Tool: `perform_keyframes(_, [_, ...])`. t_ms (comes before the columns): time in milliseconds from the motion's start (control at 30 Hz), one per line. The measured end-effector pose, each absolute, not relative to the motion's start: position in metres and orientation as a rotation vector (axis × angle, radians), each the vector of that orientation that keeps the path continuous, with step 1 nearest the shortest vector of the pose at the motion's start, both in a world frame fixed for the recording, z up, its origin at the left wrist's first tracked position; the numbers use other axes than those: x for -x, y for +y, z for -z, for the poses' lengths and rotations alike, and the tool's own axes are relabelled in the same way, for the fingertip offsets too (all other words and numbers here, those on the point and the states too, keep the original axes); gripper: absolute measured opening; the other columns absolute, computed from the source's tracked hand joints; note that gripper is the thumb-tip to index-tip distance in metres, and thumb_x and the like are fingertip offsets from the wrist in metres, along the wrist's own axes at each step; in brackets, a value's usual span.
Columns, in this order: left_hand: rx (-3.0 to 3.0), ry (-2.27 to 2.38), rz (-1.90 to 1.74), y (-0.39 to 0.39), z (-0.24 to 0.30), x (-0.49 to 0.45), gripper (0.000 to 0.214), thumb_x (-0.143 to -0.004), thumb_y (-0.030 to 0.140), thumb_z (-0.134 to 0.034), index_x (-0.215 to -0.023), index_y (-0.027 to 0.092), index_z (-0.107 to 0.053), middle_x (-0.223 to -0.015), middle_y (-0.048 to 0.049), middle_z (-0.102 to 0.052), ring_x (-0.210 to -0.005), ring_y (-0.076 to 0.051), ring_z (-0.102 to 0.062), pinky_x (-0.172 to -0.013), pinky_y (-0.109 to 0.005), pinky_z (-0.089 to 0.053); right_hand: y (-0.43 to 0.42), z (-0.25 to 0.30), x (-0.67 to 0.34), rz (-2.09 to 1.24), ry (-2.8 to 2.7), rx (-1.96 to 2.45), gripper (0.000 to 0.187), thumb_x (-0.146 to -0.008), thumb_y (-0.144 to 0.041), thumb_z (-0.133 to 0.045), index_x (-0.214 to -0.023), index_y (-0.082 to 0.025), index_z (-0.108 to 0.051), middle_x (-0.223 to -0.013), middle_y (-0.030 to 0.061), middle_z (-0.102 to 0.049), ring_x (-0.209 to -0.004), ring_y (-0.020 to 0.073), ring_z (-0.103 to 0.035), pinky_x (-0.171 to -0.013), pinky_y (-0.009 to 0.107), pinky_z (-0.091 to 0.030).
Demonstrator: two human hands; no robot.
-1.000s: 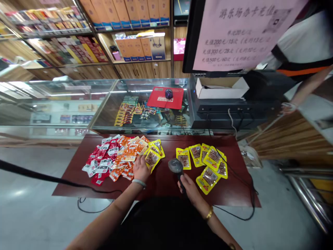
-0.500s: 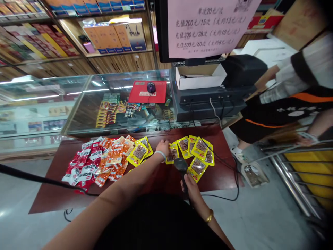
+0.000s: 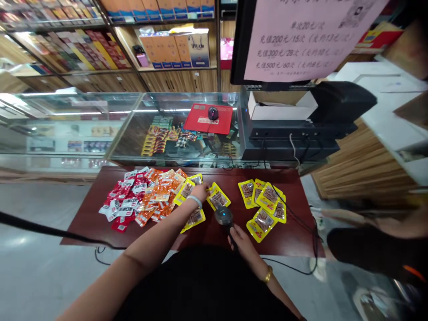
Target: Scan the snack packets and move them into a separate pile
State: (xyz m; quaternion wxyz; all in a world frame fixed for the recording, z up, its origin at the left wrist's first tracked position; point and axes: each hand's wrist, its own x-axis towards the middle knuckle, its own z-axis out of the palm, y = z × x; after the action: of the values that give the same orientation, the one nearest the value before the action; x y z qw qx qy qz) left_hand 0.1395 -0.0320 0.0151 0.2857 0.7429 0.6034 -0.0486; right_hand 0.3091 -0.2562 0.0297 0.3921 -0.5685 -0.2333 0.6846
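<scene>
My left hand (image 3: 200, 192) pinches the upper left corner of a yellow snack packet (image 3: 219, 196), which has a clear window showing brown sticks. In my right hand (image 3: 243, 240) is a black barcode scanner (image 3: 224, 216), its head close to the lower edge of that packet. Beneath and beside my left wrist lie more yellow packets (image 3: 194, 219), partly covered by the arm. To the right, a loose group of yellow packets (image 3: 270, 196) rests on the dark red tabletop (image 3: 214, 238).
Orange packets (image 3: 157, 191) and red-and-white packets (image 3: 122, 200) are heaped on the left. A black cable (image 3: 296, 214) crosses the table's right side. Behind stand a glass counter (image 3: 133, 133), a red mouse pad (image 3: 200, 118) and a monitor with a pink sign (image 3: 294, 44). Another person (image 3: 377, 236) is at right, blurred.
My left hand has drawn the yellow packet leftward, away from the right-hand group, and the scanner has followed it left. The view has turned, and the other person has shifted lower at right.
</scene>
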Motion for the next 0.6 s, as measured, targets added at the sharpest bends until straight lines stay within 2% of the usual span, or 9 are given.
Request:
perform_keyframes(167, [-1.933, 1.644, -0.088, -0.033, -0.032, -0.111, 0.018, -0.077, 0.033, -0.063, -0.088, 0.020, -0.063, -0.083, -0.0022, -0.067, -0.076, -0.016, -0.060, -0.070, -0.024, -0.042, -0.247, -0.041, -0.299, -1.783, -0.671, 1.405, 0.058, -0.075, -0.065, -0.059, -0.107, -0.017, -0.055, -0.056, -0.0056, -0.049, -0.046, 0.0090, -0.043, -0.044, 0.021, -0.033])
perform_keyframes(333, [-1.887, 1.643, -0.245, -0.038, -0.036, -0.078, 0.015, -0.075, 0.033, -0.062, -0.084, 0.020, -0.061, -0.077, 0.0007, -0.064, -0.071, -0.014, -0.056, -0.066, -0.023, -0.039, -0.240, -0.053, -0.293, -1.801, -0.708, 1.387, 0.055, -0.072, -0.066, -0.062, -0.099, -0.018, -0.057, -0.059, -0.0033, -0.052, -0.049, 0.0106, -0.044, -0.045, 0.022, -0.035])
perform_keyframes(600, [-1.756, 1.708, -0.287, -0.053, -0.042, -0.041, 0.013, -0.073, 0.031, -0.061, -0.077, 0.019, -0.057, -0.071, 0.0018, -0.061, -0.067, -0.013, -0.052, -0.063, -0.023, -0.037, -0.227, -0.056, -0.281, -1.902, -0.862, 1.298, 0.058, -0.076, -0.064, -0.059, -0.110, -0.017, -0.056, -0.060, -0.0040, -0.051, -0.049, 0.0103, -0.043, -0.047, 0.023, -0.034])
